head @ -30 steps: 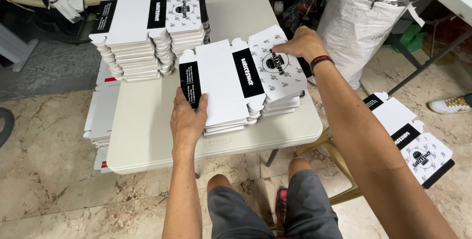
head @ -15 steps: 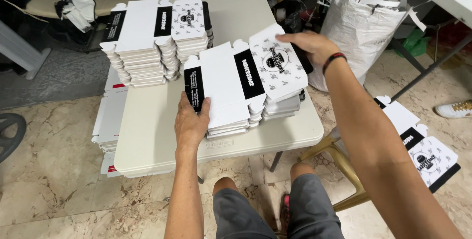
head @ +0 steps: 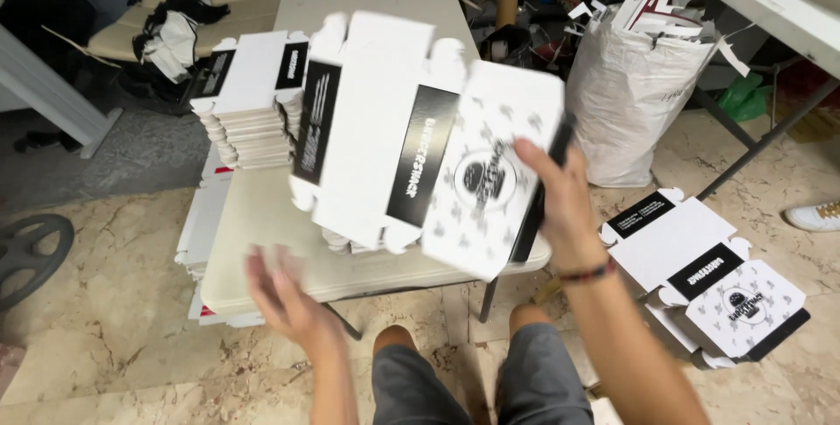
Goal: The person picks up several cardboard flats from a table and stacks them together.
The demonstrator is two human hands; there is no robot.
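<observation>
A: Right hand (head: pixel 560 206)?

B: Grasping a flat white-and-black box blank (head: pixel 411 136) by its right edge, lifted off the surface (head: pixel 262 224), tilted toward the camera.

A: Left hand (head: pixel 293 298)?

B: Released, fingers spread, blurred, below the blank, touching nothing.

A: Around it?

B: Stack of blanks (head: pixel 249 106) at the surface's far left, white sack (head: pixel 634 101) to the right, more blanks on the floor (head: pixel 713 281).
</observation>
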